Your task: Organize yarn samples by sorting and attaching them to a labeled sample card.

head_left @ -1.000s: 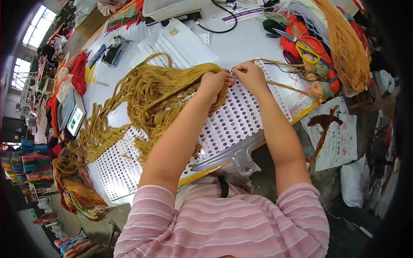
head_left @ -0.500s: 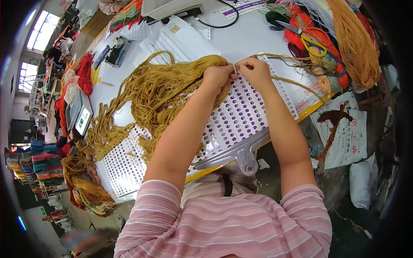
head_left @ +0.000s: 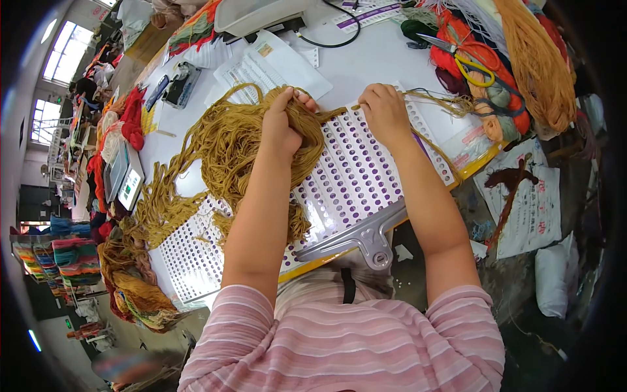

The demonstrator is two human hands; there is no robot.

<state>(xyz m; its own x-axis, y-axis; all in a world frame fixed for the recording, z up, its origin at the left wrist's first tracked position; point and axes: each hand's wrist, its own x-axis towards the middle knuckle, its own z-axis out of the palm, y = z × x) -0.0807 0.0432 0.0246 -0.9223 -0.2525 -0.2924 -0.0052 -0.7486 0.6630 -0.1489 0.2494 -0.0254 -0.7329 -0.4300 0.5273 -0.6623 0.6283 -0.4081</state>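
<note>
A thick hank of mustard-coloured yarn (head_left: 228, 147) lies in loose loops over sheets of round purple stickers (head_left: 346, 176). My left hand (head_left: 282, 130) is closed round the hank's upper right part, its thumb on top. From there a narrower bunch of the strands points toward my right hand (head_left: 385, 114). The fingers of my right hand are pinched together on a short end of mustard yarn, just above the sheets. Thin strands (head_left: 434, 101) trail off beyond that hand to the right. A large grey metal clip (head_left: 372, 245) grips the table's near edge.
Yellow-handled scissors (head_left: 473, 65) rest on red and orange yarn at the far right. Papers (head_left: 271, 68), a black device (head_left: 181, 85) and a grey bin (head_left: 251, 16) sit farther back. A scale-like device (head_left: 124, 176) stands left. Coloured yarn hanks (head_left: 72, 251) hang beyond.
My left hand has moved left, away from my right hand, gathering the hank with it. A gap has opened between the hands, and more of the sticker sheet shows.
</note>
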